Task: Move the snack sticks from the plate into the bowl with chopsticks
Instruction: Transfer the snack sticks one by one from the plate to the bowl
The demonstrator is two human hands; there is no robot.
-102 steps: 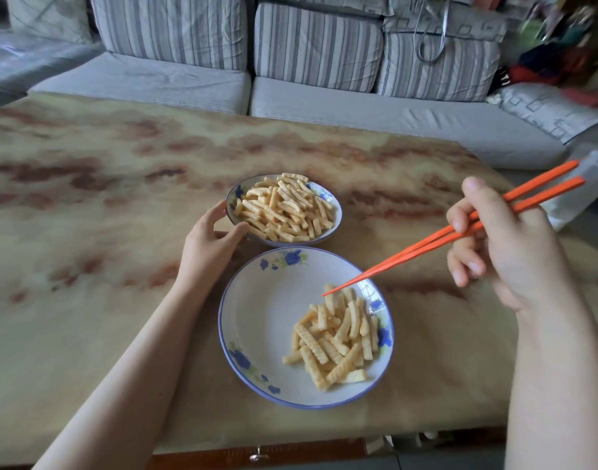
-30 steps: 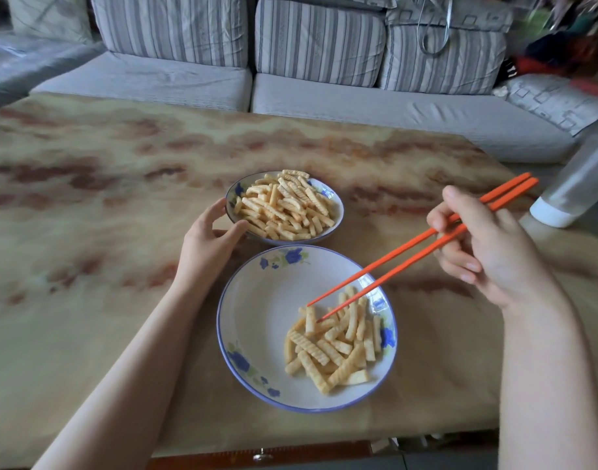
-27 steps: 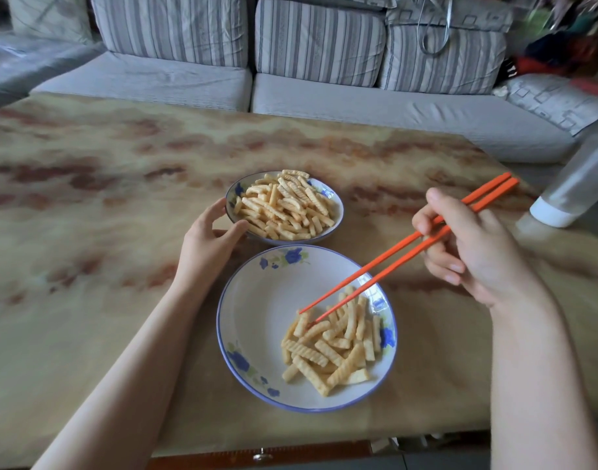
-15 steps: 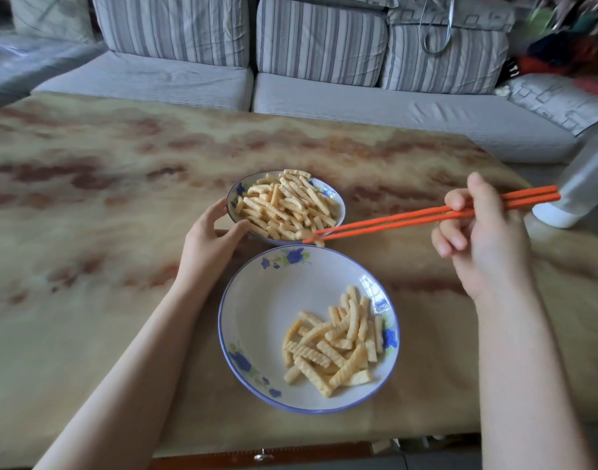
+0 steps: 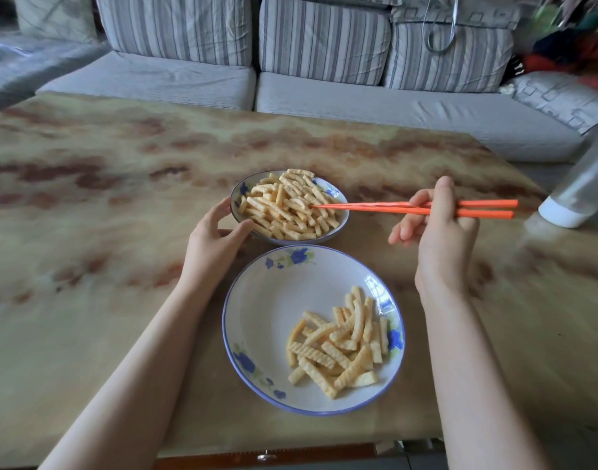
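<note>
Chopsticks [image 5: 375,207] now over bowl [image 5: 338,228], gripped by right hand [image 5: 440,239], pale ridged snack sticks [image 5: 338,344]

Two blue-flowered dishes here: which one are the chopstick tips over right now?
The far, smaller bowl, heaped full and steadied by the left hand. The chopsticks in the right hand reach its pile; the near plate is wider, half bare.

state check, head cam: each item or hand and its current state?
bowl: heaped with sticks
plate: partly cleared, sticks piled on its right side
chopsticks: tips together over the bowl's pile
left hand: gripping the bowl's rim
right hand: holding the chopsticks
</note>
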